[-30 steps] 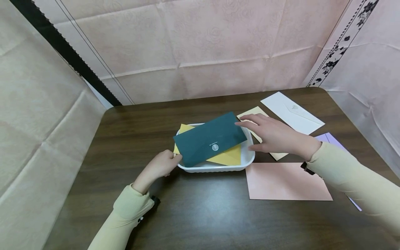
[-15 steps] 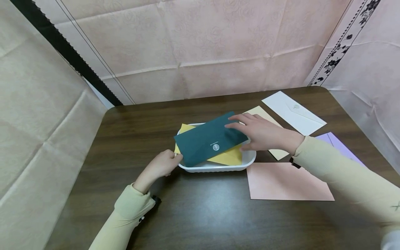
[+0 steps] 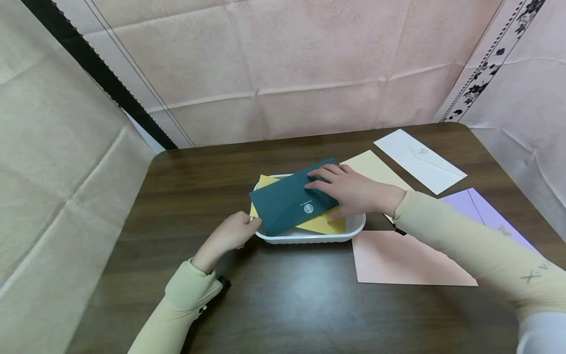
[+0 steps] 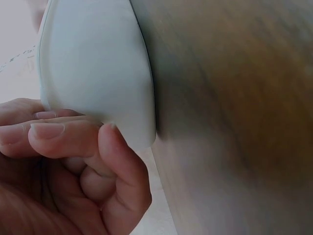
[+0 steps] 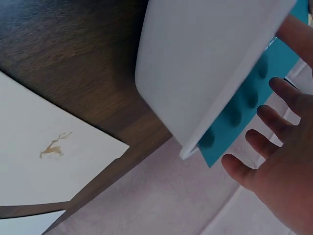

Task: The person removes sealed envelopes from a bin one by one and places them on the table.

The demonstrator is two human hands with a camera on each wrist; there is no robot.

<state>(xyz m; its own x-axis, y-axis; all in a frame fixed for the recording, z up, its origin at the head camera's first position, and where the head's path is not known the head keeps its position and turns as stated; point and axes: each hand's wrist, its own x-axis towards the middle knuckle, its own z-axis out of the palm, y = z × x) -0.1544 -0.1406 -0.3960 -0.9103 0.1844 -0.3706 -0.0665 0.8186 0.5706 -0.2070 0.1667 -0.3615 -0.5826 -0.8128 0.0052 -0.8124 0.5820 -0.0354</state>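
Left hand (image 3: 232, 232) has its fingers clamped on a white plastic tray (image 3: 307, 240), right hand (image 3: 353, 191) just hovers, fingers apart, over a rectangular teal paper envelope (image 3: 283, 204).

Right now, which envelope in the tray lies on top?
The dark teal envelope, with a round white emblem, partly beneath the right hand. It partly covers the yellow envelope in the white tray.

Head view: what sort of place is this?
Likely a screened-off tabletop workspace: creased pale cloth behind and on both sides of a wood-grain table, which bears a white tray and a white envelope.
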